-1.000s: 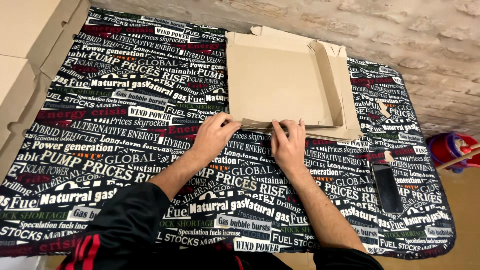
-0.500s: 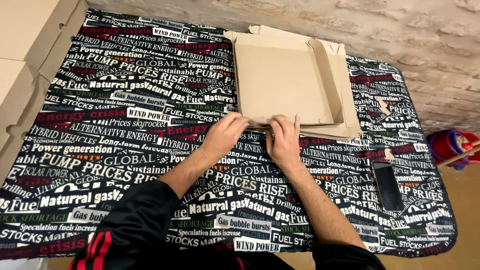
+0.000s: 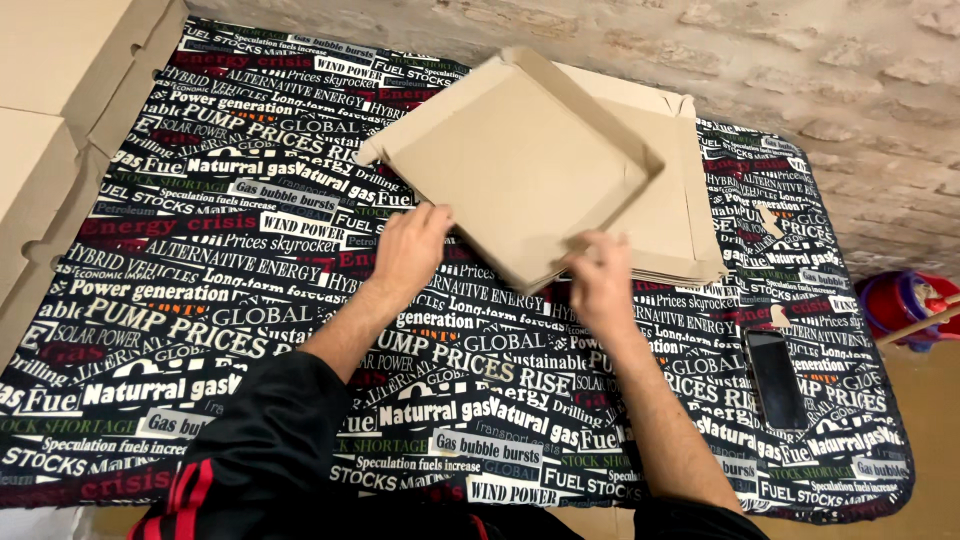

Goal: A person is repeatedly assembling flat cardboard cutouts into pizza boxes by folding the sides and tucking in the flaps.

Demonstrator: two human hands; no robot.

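Observation:
A flat brown cardboard box tray [image 3: 510, 165] with low folded walls lies turned at an angle on top of a stack of flat cardboard blanks [image 3: 680, 215]. My left hand [image 3: 412, 250] grips the tray's near left edge. My right hand [image 3: 598, 280] holds its near corner, fingers curled on the cardboard. Both forearms reach in from the bottom of the view, the left in a black sleeve with red stripes.
The table is covered by a black cloth [image 3: 200, 300] printed with white and red words. A dark phone [image 3: 772, 378] lies at the right. Pale cardboard sheets [image 3: 50, 130] sit at the far left. A brick wall runs behind, and a red and blue object [image 3: 905, 305] stands on the floor at right.
The tray has been turned from square with the stack to a diagonal position and shifted left. Both hands moved with it along its near edge.

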